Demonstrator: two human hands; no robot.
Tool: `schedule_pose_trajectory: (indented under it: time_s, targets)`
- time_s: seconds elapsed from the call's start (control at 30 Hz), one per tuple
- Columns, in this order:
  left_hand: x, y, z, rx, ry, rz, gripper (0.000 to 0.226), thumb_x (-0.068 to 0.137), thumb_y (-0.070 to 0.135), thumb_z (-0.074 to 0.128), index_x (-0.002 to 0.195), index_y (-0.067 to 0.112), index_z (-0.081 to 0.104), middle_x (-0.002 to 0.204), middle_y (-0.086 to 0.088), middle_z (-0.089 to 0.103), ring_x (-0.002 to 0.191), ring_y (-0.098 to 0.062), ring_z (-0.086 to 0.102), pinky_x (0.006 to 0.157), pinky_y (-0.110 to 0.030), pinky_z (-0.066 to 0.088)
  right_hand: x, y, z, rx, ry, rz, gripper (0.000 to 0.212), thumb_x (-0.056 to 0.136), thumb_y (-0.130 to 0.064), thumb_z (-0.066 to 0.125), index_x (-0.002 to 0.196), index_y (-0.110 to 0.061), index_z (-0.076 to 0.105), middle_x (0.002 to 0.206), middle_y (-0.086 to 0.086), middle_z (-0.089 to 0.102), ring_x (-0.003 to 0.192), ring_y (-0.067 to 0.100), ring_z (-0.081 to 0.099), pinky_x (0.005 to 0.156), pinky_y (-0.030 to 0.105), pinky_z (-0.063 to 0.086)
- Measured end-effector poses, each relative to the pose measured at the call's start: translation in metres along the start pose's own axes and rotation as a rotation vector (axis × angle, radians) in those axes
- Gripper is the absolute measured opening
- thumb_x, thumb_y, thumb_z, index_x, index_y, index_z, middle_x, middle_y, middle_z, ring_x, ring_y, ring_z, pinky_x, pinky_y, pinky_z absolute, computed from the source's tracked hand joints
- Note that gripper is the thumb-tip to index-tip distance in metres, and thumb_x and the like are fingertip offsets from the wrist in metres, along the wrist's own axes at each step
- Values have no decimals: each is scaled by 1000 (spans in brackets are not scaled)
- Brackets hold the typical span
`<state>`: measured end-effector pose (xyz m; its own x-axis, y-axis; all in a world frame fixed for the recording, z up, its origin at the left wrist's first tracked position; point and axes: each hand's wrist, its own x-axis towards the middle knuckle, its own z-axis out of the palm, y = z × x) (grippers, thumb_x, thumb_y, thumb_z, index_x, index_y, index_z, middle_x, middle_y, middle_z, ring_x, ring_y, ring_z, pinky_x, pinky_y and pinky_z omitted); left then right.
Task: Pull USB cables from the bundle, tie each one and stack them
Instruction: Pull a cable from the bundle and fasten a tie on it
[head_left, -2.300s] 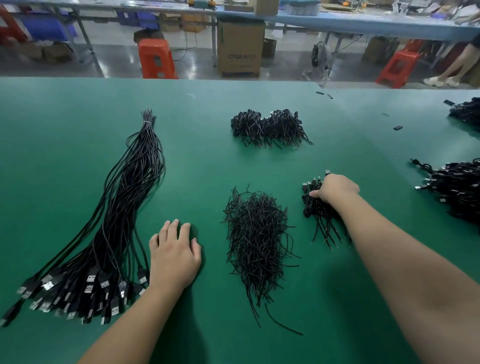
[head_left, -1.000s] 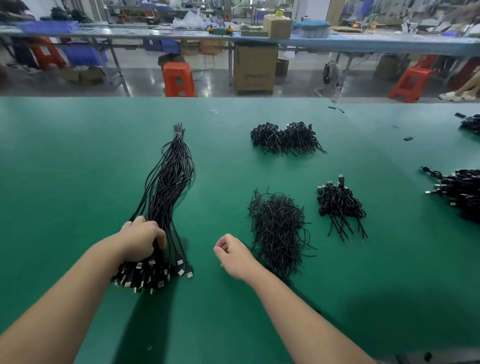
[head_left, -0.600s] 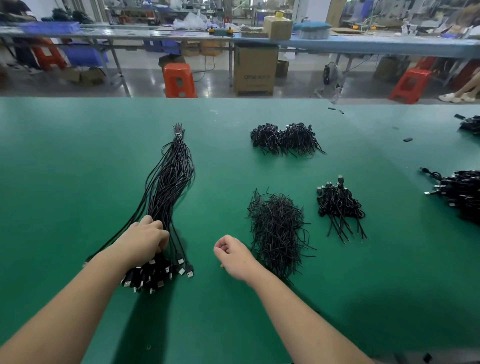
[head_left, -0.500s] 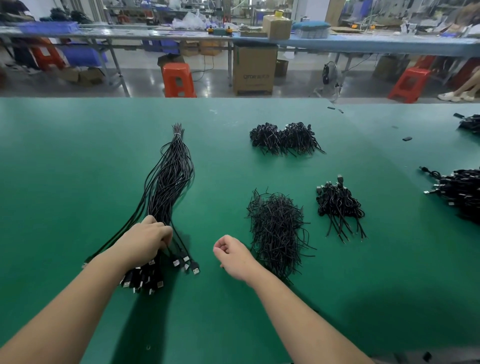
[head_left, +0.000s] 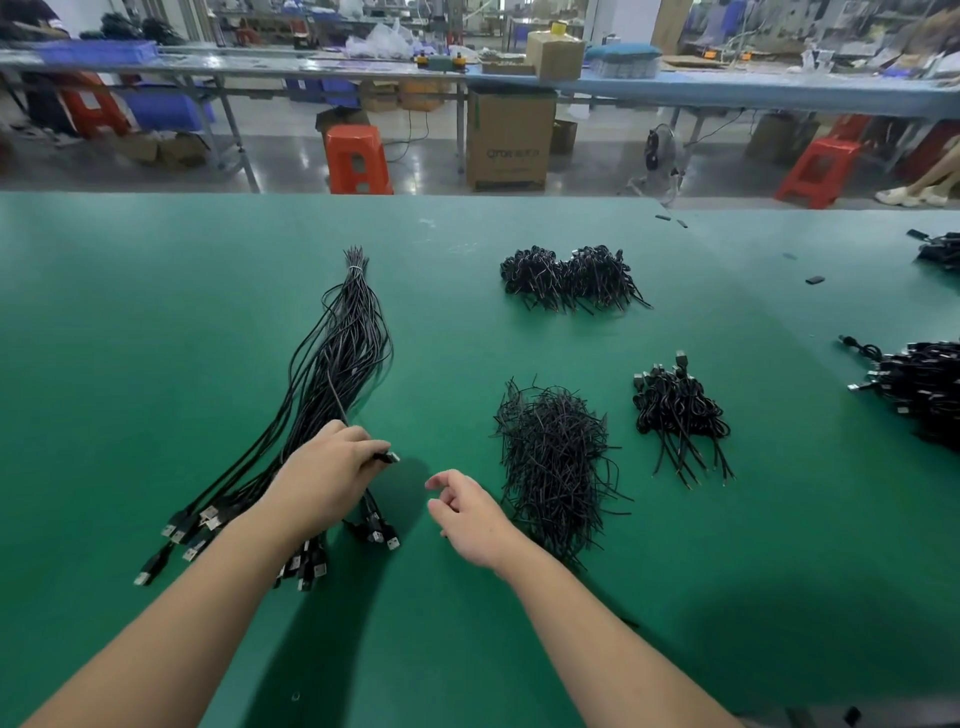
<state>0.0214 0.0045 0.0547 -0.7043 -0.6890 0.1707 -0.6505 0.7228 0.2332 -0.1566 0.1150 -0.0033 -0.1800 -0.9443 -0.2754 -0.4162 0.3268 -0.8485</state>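
Two bare forearms, left grip (head_left: 332, 480), right grip (head_left: 470, 514), no sleeves

Both bare forearms reach forward from the lower edge; the left hand (head_left: 324, 480) is knuckles-up, its fingers curled and its fingertips pinched together in a tight grip at the thumb side; the right hand (head_left: 470, 514) hovers just beside it, apart, fingers loosely curled and relaxed, thumb raised, holding nothing.

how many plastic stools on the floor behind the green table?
3 clearly: orange stool left of the cardboard box, red stool far right, red stool far left under the back bench. More may be hidden at the right edge.
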Motion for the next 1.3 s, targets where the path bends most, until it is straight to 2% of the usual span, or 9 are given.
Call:
schedule_pose_trajectory:
  time_s: [0.3,0.43,0.63,0.73,0.83,0.9,1.03,1.13,1.3]
  targets:
    - [-6,59,0,-376,-43,-116,20,97,36,60,105,31,77,85,6,74,79,-9,66,74,-30,53,6,7,3,-74,8,-81,38,99,-28,60,135,-34,46,92,-3,48,78,13,48,70,30,45]
    - [-12,81,-2,-971,-248,-214,23,101,34,56,93,29,77,64,-9,71,54,-20,68,52,-21,49,3,8,8,54,118,-197,23,101,-33,53,107,-11,57,76,2,64,58,19,55,48,26,46]
    - [-3,86,16,-797,-119,-228,44,93,50,59,86,8,74,94,-17,73,91,-33,69,82,-49,55,-8,0,11,392,62,36,20,105,-21,45,92,-15,58,70,-1,56,60,5,52,61,17,41]
    - [-1,78,15,-786,-31,-240,28,96,40,60,97,19,79,95,7,72,94,-8,67,88,-35,52,-10,-3,4,596,-58,176,36,96,8,36,103,-14,64,73,-9,68,63,-2,57,59,12,41]
    - [1,70,7,-723,97,-256,23,97,40,57,100,31,78,90,23,68,92,4,60,83,-22,45,-19,-6,-8,627,-106,71,38,99,-9,35,96,-15,73,94,2,76,91,14,66,90,26,49]
    - [2,64,2,-772,146,-309,23,97,45,54,100,39,76,64,25,59,62,6,53,59,-15,38,-23,-8,-10,648,-131,11,40,107,-31,35,99,-15,71,85,2,73,89,19,67,101,39,44]
    - [4,59,-7,-922,82,-308,39,95,53,43,115,35,72,94,18,74,86,3,67,83,-23,49,-29,-31,-22,639,-110,-119,30,98,-42,49,90,-21,70,56,-8,36,52,13,36,65,30,50]
    - [0,54,-4,-916,-105,-217,43,101,55,30,125,41,63,109,14,73,106,3,64,96,-22,44,-36,-59,-52,704,-63,-161,30,99,-43,53,81,-25,69,54,-10,34,47,11,23,46,22,27]
    - [-10,35,15,-297,-225,-83,37,100,48,47,124,27,67,126,10,62,129,-9,48,110,-27,35,-46,-95,-110,923,16,-323,31,100,-39,52,84,-21,70,57,-8,31,47,9,20,42,20,22]
